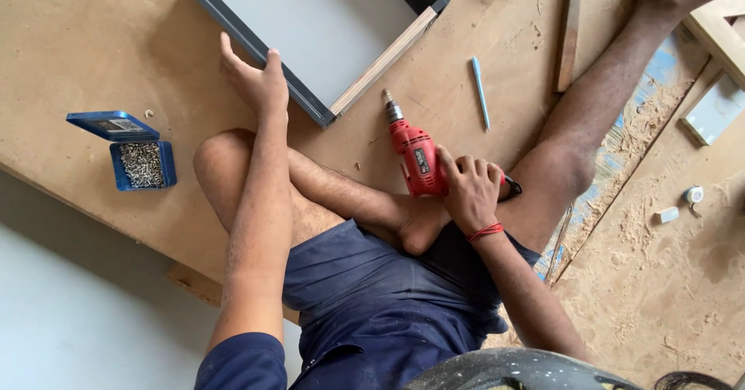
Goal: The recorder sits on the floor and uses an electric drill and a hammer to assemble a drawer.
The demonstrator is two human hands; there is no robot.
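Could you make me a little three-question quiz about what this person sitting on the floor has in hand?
1. True or false: the right hand grips a red drill.
2. What does the left hand rest on? A) a blue pen B) the dark frame C) the screw box
3. What fills the open blue box?

Key:
1. True.
2. B; the pen lies apart on the board.
3. Screws.
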